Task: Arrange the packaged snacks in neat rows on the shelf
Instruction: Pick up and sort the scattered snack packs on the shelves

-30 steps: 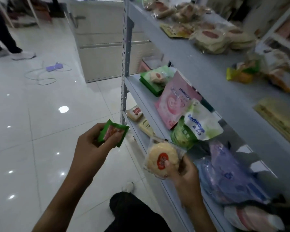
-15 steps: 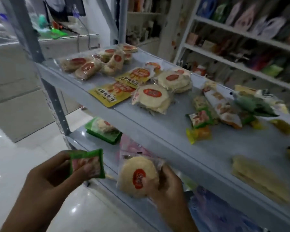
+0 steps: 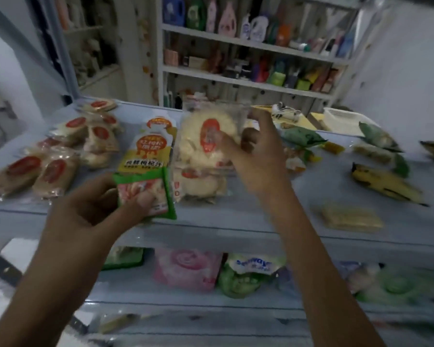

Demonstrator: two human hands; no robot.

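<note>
- Since half a second ago, the right hand (image 3: 251,156) has gone up from below the shelf edge to over the top shelf, taking its round pale biscuit in a clear wrapper with a red label (image 3: 208,136) with it; the left hand (image 3: 90,209) has risen to the shelf's front edge with its packet.
- Head view, placement: the pale grey metal shelf (image 3: 248,216) carries a loose group of red-labelled round biscuits (image 3: 53,169) on its left side, and a stack of the same kind (image 3: 201,181) lies just under the raised biscuit. Holding the biscuit above that stack looks like a way to set like with like and build a row.
- Head view, second item: the small green-edged snack packet with a pink picture (image 3: 145,194) waits at the front edge, overlapping the near end of a flat yellow-and-orange printed sachet (image 3: 148,149). My judgement is that it is parked until its own kind, further right, is reached.
- Right-hand pose: forearm stretched forward and up, grip narrow, thumb and fingertips pinching the wrapper's right side, though motion blur hides the exact contact.
- Left-hand pose: arm bent low, grip closed round the green packet, thumb (image 3: 145,201) pressed across its face.
- Elsewhere: yellow and green packets lie scattered on the shelf's right side, not yet in rows.
</note>
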